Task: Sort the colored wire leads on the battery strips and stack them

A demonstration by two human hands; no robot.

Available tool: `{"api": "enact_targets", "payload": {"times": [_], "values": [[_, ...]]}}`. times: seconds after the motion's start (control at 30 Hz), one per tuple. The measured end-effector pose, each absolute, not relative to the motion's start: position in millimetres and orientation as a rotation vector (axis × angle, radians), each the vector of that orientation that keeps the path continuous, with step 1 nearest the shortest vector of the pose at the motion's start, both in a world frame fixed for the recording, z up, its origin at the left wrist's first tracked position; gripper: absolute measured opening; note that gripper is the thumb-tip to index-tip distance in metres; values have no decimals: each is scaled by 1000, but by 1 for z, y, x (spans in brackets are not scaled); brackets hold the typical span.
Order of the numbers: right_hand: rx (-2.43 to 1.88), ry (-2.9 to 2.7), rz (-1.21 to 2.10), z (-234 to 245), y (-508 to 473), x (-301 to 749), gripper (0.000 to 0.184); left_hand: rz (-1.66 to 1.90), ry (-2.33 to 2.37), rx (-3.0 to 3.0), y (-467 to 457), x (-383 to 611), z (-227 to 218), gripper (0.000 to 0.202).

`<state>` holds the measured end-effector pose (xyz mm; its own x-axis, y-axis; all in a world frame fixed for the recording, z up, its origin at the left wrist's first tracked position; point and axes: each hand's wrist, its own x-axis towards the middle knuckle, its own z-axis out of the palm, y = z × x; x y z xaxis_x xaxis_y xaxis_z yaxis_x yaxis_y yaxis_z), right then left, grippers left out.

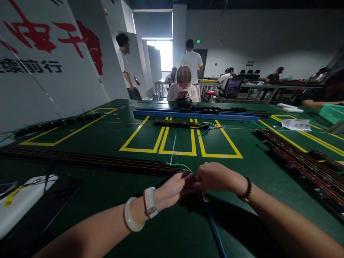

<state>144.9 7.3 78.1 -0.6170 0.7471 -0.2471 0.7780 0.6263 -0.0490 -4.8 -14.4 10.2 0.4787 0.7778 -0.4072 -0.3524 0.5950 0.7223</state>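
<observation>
A bright window glowed behind, red characters marked the left wall, a purple chair stood by a far table

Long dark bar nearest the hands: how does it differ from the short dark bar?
The long dark bar runs out of view at left; the short dark bar shows whole. A white tie stands by the long bar's end, none by the short bar. The long bar's wires reach the left hand and right hand; the short bar's lie free. Both end in coloured wires.
</observation>
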Motion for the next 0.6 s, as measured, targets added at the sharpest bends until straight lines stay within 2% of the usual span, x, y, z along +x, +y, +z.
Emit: {"api": "enact_targets", "payload": {"times": [0.17, 0.23, 0.4, 0.6], "values": [[1232, 2495, -724, 87, 25, 158, 41, 740, 714, 621, -15, -9, 10, 8], [1226, 2501, -766, 90, 32, 165, 44, 745, 702, 603, -15, -10, 9, 11], [1477, 2504, -627, 89, 50, 181, 39, 749, 726, 563, -15, -13, 12, 18], [1782, 2541, -133, 58, 73, 180, 37, 707, 791, 585, -14, -13, 16, 24]]}}
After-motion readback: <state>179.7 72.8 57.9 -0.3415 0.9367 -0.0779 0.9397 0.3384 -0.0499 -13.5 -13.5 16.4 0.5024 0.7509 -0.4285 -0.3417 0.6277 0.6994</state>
